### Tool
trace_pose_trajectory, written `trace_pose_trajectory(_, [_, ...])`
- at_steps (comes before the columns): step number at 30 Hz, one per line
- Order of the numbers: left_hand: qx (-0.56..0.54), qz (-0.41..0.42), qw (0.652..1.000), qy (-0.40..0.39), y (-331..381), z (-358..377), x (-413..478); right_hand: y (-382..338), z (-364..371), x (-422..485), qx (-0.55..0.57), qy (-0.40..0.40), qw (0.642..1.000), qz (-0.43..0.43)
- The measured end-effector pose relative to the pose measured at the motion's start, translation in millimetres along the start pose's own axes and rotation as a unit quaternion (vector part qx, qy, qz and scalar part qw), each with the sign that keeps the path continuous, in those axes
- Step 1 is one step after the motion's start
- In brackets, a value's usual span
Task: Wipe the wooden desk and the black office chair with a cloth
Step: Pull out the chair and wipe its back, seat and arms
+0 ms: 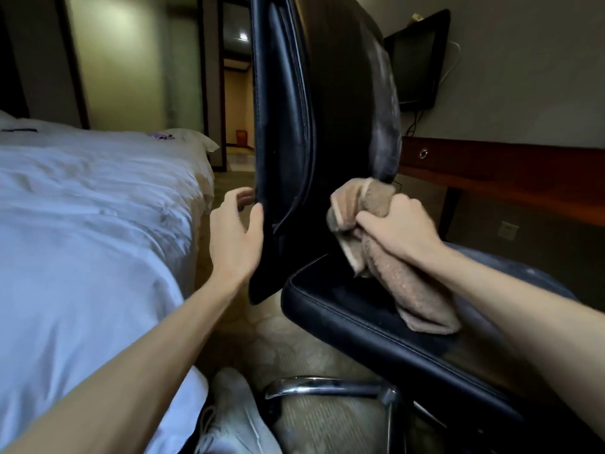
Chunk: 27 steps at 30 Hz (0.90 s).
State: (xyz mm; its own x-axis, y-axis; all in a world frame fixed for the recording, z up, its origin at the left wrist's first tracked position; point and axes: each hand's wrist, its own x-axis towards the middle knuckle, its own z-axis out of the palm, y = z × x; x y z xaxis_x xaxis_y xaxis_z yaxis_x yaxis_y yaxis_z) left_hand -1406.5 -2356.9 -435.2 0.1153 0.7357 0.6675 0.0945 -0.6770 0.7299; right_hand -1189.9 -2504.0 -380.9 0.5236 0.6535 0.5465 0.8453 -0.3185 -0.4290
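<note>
The black office chair (311,109) stands close in front of me, its tall backrest upright and its seat (343,309) below. My right hand (396,227) grips a bunched tan cloth (386,257) and presses it against the lower part of the backrest, just above the seat. The cloth's loose end hangs down onto the seat. My left hand (235,234) holds the left edge of the backrest, thumb on the front and fingers curled behind it. The wooden desk (510,172) runs along the wall at the right, behind the chair.
A bed (82,224) with white bedding fills the left side, close to the chair. A dark wall-mounted screen (415,60) hangs above the desk. The chair's chrome base (327,386) and my white shoe (235,417) are on the carpet below. A doorway opens at the back.
</note>
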Motion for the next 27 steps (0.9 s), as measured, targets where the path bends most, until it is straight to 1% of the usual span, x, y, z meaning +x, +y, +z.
trace_pose_trajectory(2, [-0.022, -0.002, 0.998, 0.057, 3.1, 2.5, -22.2, 9.3, -2.5, 15.7, -0.084, 0.027, 0.996, 0.029])
trace_pose_trajectory(3, [-0.04, -0.003, 0.996, 0.074, 7.0, 6.7, -31.4, 13.1, 1.4, 22.6, -0.108, 0.015, 0.993, 0.038])
trace_pose_trajectory(4, [-0.054, -0.004, 0.995, 0.082, 11.8, 12.4, -39.0, 15.4, 7.4, 27.6, -0.104, -0.029, 0.993, 0.043])
trace_pose_trajectory(5, [-0.062, -0.007, 0.995, 0.083, 16.9, 18.9, -44.5, 17.1, 14.8, 30.5, -0.071, -0.098, 0.991, 0.049])
trace_pose_trajectory(7, [-0.071, -0.007, 0.994, 0.078, 26.4, 32.4, -51.1, 19.0, 32.6, 28.9, -0.004, -0.241, 0.968, 0.067])
trace_pose_trajectory(8, [-0.074, 0.003, 0.994, 0.079, 30.3, 39.4, -53.2, 21.8, 43.6, 27.4, -0.005, -0.288, 0.955, 0.065])
trace_pose_trajectory(9, [-0.078, 0.02, 0.994, 0.081, 32.9, 46.2, -55.1, 27.8, 56.1, 25.6, -0.029, -0.313, 0.948, 0.054])
trace_pose_trajectory(11, [-0.091, 0.055, 0.993, 0.052, 36.8, 59.1, -55.7, 37.9, 73.7, 19.5, -0.086, -0.315, 0.945, 0.027])
trace_pose_trajectory(13, [-0.096, 0.071, 0.993, -0.014, 36.3, 71.4, -53.5, 40.6, 73.6, 13.6, -0.1, -0.307, 0.946, 0.011])
trace_pose_trajectory(15, [-0.106, 0.038, 0.991, -0.065, 31.8, 82.6, -48.4, 38.9, 64.9, 5.0, -0.098, -0.304, 0.947, -0.02])
trace_pose_trajectory(17, [-0.112, -0.002, 0.99, -0.079, 24.6, 93.0, -43.0, 38.8, 56.7, -6.0, -0.1, -0.292, 0.95, -0.05])
trace_pose_trajectory(19, [-0.075, 0.014, 0.992, -0.097, 15.0, 99.5, -43.8, 34.3, 52.1, -17.1, -0.107, -0.283, 0.951, -0.06])
trace_pose_trajectory(21, [-0.07, 0.025, 0.989, -0.129, 7.9, 102.1, -49.1, 29.3, 46.9, -27.9, -0.1, -0.269, 0.955, -0.069])
trace_pose_trajectory(25, [-0.123, -0.005, 0.986, -0.111, 3.2, 99.2, -53.3, 24.3, 27.4, -54.4, -0.064, -0.23, 0.966, -0.103])
trace_pose_trajectory(27, [-0.138, -0.013, 0.985, -0.104, 3.4, 96.9, -54.0, 25.0, 13.8, -68.2, -0.044, -0.24, 0.963, -0.11])
